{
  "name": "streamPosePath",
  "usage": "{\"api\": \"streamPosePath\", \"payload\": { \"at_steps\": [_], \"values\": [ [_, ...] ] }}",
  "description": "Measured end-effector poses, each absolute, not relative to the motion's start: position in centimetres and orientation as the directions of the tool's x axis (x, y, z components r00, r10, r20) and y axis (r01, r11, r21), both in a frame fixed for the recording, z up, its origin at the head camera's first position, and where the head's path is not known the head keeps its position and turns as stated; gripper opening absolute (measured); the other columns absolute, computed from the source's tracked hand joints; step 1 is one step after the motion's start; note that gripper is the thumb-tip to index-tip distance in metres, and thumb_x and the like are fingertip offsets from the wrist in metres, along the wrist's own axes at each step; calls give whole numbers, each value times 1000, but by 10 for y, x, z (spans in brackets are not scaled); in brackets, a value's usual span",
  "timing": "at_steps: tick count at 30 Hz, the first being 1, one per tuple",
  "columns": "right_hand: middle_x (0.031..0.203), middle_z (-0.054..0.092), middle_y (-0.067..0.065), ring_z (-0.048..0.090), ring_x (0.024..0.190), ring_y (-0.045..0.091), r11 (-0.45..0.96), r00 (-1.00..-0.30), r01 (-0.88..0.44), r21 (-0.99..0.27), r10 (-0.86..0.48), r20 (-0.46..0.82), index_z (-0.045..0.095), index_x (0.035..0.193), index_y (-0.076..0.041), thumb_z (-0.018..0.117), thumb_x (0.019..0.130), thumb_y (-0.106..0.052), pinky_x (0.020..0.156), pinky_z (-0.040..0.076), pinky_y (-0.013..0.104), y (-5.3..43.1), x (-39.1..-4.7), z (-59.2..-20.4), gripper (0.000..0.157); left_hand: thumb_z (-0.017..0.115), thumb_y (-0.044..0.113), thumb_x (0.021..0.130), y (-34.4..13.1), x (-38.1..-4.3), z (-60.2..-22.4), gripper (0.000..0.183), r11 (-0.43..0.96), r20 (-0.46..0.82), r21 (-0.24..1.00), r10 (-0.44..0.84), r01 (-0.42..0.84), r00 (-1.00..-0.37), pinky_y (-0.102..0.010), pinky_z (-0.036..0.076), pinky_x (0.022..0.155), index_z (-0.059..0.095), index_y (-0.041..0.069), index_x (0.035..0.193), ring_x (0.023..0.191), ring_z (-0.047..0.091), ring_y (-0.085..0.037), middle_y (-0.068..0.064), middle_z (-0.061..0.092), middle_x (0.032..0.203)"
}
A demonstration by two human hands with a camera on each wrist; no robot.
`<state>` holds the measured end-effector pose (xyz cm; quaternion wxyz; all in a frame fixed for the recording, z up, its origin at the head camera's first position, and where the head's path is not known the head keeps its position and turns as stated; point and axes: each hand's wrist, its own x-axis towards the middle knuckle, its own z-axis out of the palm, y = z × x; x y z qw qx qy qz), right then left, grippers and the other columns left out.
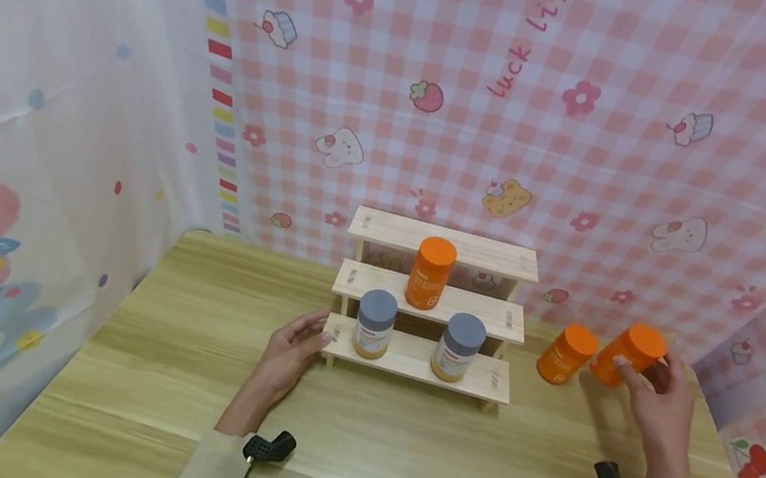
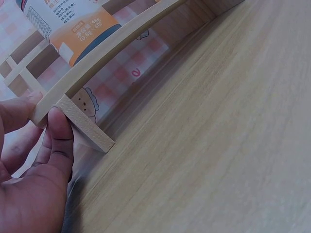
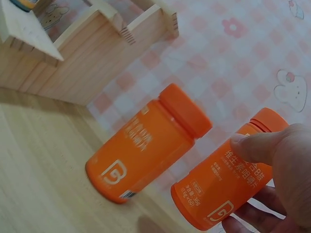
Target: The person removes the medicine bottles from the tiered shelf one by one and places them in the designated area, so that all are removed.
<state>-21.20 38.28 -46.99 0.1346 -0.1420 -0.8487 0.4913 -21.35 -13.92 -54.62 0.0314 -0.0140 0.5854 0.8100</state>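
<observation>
A wooden three-tier display rack (image 1: pixel 408 363) stands against the back cloth. My left hand (image 1: pixel 288 352) pinches the left end of its lowest tier, and in the left wrist view the thumb and fingers (image 2: pixel 59 128) close around the board's end. On the right, my right hand (image 1: pixel 663 404) grips an orange vitamin bottle (image 1: pixel 625 357), thumb across its label in the right wrist view. Beside it, a second orange bottle (image 3: pixel 141 145) stands upright on the table. Two grey-lidded bottles, one left (image 1: pixel 375 324) and one right (image 1: pixel 459 347), sit on the lowest tier; another orange bottle (image 1: pixel 431 274) is on the middle tier.
The light wood table (image 1: pixel 347 453) ends at the pink checked cloth (image 1: pixel 414 50) behind the rack. A white cartoon-print cloth (image 1: pixel 66 135) hangs on the left. The top tier (image 1: pixel 443 241) of the rack carries no bottle.
</observation>
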Motion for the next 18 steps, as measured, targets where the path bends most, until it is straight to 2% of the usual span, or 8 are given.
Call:
{"api": "streamPosePath", "payload": {
  "at_steps": [5, 10, 14, 16, 18],
  "values": [
    [146, 51, 2, 48, 117, 2, 474, -923, 120, -872, 377, 78, 37, 152, -35, 69, 92, -40, 85, 45, 10, 383, -210, -480, 69, 64, 2, 95, -138, -213, -546, 52, -301, -63, 951, 33, -70, -997, -21, 54, 77, 48, 1, 144, 105, 60, -15, -17, 54, 128],
    [151, 46, 8, 47, 128, 14, 481, -930, 147, -864, 365, 45, 32, 154, -36, 67, 92, -42, 91, 46, 14, 383, -207, -486, 71, 65, 4, 95, -138, -213, -546, 53, -295, -53, 954, 38, -61, -998, -21, 54, 77, 47, 1, 144, 105, 59, -15, -18, 53, 130],
    [155, 40, 12, 41, 137, 30, 479, -936, 156, -864, 351, 26, 28, 155, -36, 65, 94, -44, 107, 45, 36, 380, -207, -489, 73, 65, 3, 94, -139, -213, -546, 51, -310, -52, 949, 29, -59, -998, -21, 54, 77, 50, 2, 143, 105, 60, -16, -18, 54, 128],
    [157, 37, 13, 39, 139, 34, 466, -936, 163, -870, 352, 13, 26, 156, -37, 64, 94, -44, 110, 40, 50, 379, -207, -490, 73, 66, 3, 94, -139, -213, -545, 51, -315, -55, 947, 31, -62, -998, -21, 54, 76, 50, 3, 142, 105, 60, -15, -17, 54, 128],
    [157, 36, 13, 37, 140, 35, 448, -934, 166, -878, 356, 5, 26, 156, -38, 64, 94, -44, 111, 36, 56, 378, -207, -490, 72, 66, 3, 94, -139, -214, -545, 51, -322, -56, 944, 35, -64, -998, -21, 54, 75, 50, 3, 142, 105, 60, -16, -17, 54, 129]
  ]
}}
